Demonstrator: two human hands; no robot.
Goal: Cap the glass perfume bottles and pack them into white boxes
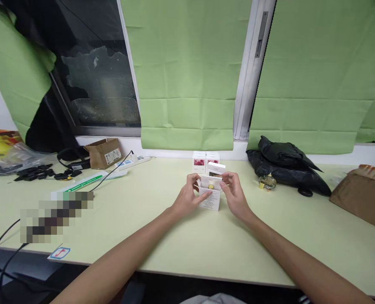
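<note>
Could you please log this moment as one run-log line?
left hand: holds white box | right hand: at open flap | gold cap inside | two boxes behind

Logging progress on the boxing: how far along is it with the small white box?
Done: a gold-capped item sits inside the small white box. In hand: left hand and right hand grip the box, lid flap up. Left: closing the flap.

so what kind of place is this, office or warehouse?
Likely an office or small packing desk, not a warehouse: a pale green table under a window with green cloth blinds, a power strip, and small white product boxes beside cardboard cartons.
</note>
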